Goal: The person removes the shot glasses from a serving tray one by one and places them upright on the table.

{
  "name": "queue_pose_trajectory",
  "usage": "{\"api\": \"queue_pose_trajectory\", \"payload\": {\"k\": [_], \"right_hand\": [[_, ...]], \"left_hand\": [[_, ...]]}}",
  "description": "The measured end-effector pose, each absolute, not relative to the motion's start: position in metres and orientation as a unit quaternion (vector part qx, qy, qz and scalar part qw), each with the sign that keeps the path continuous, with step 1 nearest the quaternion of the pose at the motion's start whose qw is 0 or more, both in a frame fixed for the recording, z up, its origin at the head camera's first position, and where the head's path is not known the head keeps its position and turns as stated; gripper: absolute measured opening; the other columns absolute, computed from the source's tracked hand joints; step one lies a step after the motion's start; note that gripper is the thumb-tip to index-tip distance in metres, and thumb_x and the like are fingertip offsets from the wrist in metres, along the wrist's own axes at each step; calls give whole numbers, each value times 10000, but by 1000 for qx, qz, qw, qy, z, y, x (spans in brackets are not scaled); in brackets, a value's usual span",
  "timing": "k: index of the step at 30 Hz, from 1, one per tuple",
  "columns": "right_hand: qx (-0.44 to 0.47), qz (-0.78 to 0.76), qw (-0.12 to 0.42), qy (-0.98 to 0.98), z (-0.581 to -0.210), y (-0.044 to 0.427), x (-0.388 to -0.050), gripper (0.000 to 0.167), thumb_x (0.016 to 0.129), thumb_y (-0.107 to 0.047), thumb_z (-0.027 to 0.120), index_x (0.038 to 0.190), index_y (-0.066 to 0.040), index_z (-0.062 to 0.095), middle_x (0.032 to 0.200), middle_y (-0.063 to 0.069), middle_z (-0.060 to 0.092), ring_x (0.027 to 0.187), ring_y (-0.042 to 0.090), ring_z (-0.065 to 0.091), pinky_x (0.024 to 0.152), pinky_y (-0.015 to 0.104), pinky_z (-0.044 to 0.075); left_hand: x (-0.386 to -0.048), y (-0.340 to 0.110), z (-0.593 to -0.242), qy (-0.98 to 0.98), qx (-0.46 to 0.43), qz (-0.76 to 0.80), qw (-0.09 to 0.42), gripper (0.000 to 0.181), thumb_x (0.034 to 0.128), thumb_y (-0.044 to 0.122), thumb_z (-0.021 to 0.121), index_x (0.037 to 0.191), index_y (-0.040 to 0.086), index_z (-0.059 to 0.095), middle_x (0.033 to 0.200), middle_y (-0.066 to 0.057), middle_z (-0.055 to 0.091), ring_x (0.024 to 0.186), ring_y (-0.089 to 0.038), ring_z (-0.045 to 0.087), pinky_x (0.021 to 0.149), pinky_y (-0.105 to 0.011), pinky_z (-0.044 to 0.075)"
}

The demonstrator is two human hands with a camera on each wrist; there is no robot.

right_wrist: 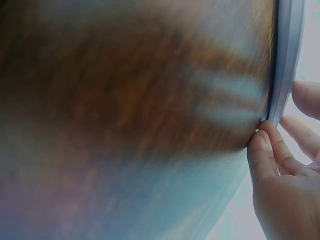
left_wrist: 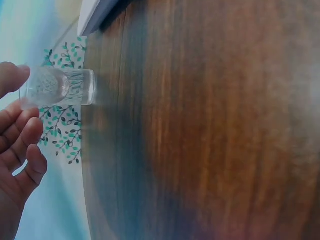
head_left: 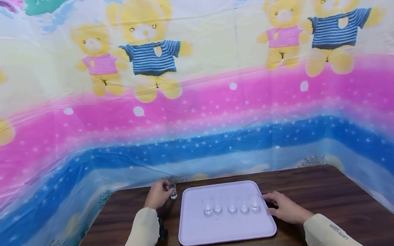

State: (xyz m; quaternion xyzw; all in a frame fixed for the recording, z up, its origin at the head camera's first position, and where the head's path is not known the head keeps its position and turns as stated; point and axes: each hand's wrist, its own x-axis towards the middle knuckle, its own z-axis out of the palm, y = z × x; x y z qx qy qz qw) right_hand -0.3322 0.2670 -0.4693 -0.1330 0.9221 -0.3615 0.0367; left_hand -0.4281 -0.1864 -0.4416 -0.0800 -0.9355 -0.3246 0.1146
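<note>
My left hand [head_left: 158, 194] pinches a small clear shot glass [head_left: 173, 191] between thumb and fingers, left of the tray. In the left wrist view this glass [left_wrist: 60, 87] is upright over the table's far edge; whether its base touches the wood I cannot tell. Several similar glasses [head_left: 232, 206] stand in a row across the pale lilac tray [head_left: 209, 230]. At the tray's right side my right hand [head_left: 286, 206] touches the rim with fingers and thumb. The right wrist view shows its fingertips [right_wrist: 265, 137] low against the tray's outer side [right_wrist: 285, 60].
The tray lies on a dark wooden table [head_left: 320, 191]. Behind the table hangs a printed cloth [head_left: 203, 126] with teddy bears and pink and blue bands. Bare wood shows right of the tray and in front of the left hand.
</note>
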Motion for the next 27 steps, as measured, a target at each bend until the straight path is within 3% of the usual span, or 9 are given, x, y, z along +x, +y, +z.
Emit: {"api": "queue_pose_trajectory", "payload": {"k": [8,13,17,23,27], "right_hand": [[-137,-358,34,923,-467,264,-330,418,867,-100,674,1267,-48,565,1102,69,539,1057,311,515,890,541,413],[-130,-344,29,930,-467,265,-330,408,872,-99,667,1266,-60,566,1089,54,534,1052,299,512,874,533,417],[-131,-334,23,933,-471,265,-332,400,871,-105,668,1258,-72,572,1095,43,535,1043,283,512,866,517,423],[-127,-333,25,934,-472,265,-332,407,869,-108,672,1262,-71,571,1100,43,536,1042,278,511,862,514,426],[-123,-338,30,933,-471,264,-333,411,869,-123,676,1263,-72,569,1116,52,536,1045,286,511,857,520,426]], "left_hand": [[-431,-189,-443,-941,-71,-309,120,298,827,153,725,1051,-12,618,951,-99,596,778,-193,552,670,-386,476],[-426,-186,-446,-936,-99,-300,153,465,828,227,730,1189,-15,567,1135,-158,525,951,-266,533,780,-455,466],[-422,-182,-441,-927,-126,-299,188,489,833,219,727,1235,-3,558,1191,-166,492,1079,-308,486,854,-494,443],[-410,-166,-428,-912,-202,-299,196,392,839,208,729,1166,36,600,1134,-105,534,1027,-281,496,815,-438,466],[-400,-151,-420,-906,-260,-291,164,357,830,237,741,1122,66,629,1046,-58,578,927,-258,523,757,-396,462]]}}
